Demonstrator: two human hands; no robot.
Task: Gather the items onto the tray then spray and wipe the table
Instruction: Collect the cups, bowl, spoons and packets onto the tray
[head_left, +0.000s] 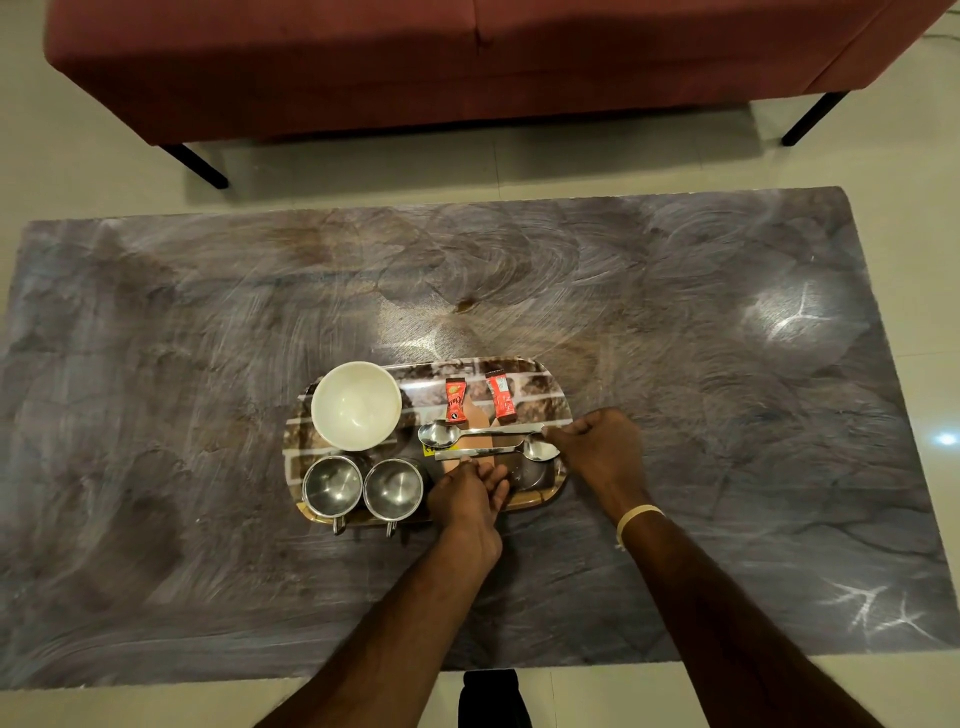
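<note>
Your bench (675, 364) is streaked with swirl marks and carries only the tray (563, 410), which sits near its front edge at about 6 o'clock. No spray bottle or cloth is in view, so you will have to look away to fetch them.

The tray is crowded: the white bowl (356, 404) fills its 10 o'clock corner, and the two steel cups (363, 488) stand at 7 o'clock with their handles jutting over the front rim. If you lift or slide the tray carelessly, those handles could catch and tip a cup.

Your right hand (597, 447), at the tray's 3 o'clock end, is curled and pinches the handle tip of the upper spoon (478, 430). Your left hand (472, 493), at 6 o'clock, has loosely bent fingers resting on the handle end of the lower spoon (498, 451); whether it actually grips I cannot tell. The spoons lie side by side, bowls at opposite ends, across a flat tan piece, so they can roll or slide when you let go.

The two red sachets (478, 399) at 12 o'clock are light and could slip off a tilted tray.
</note>
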